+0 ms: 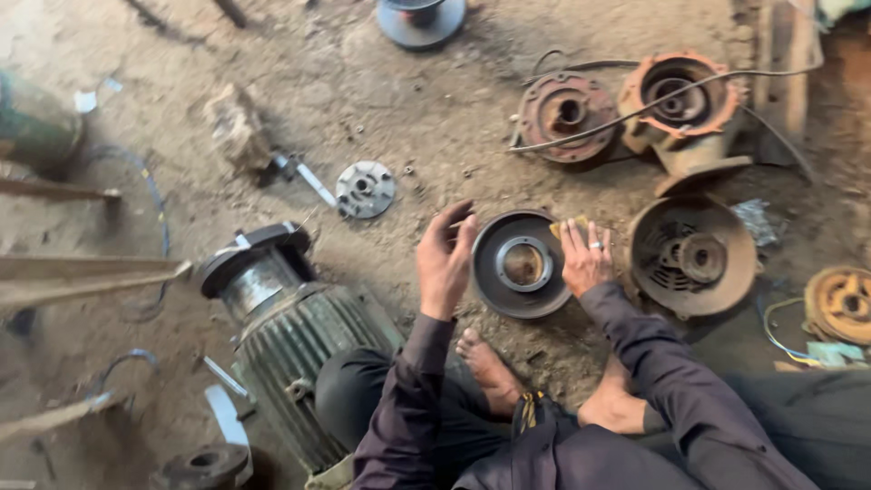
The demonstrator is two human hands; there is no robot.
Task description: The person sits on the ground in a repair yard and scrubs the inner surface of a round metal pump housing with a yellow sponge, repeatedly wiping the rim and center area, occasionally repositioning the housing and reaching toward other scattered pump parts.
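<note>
- We wear long dark purple sleeves, creased, reaching both wrists.
- Our right hand (585,259) carries a pale ring (on one finger).
- Our left hand (445,259) is bare of jewellery.
- Dark trousers; both feet unshod.

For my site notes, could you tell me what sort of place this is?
Probably an informal motor repair workshop, worked on bare dirt ground. A ribbed electric motor lies stripped, rusty housings and a fan cover are scattered about, and the left hand and right hand steady a round end cover.
</note>
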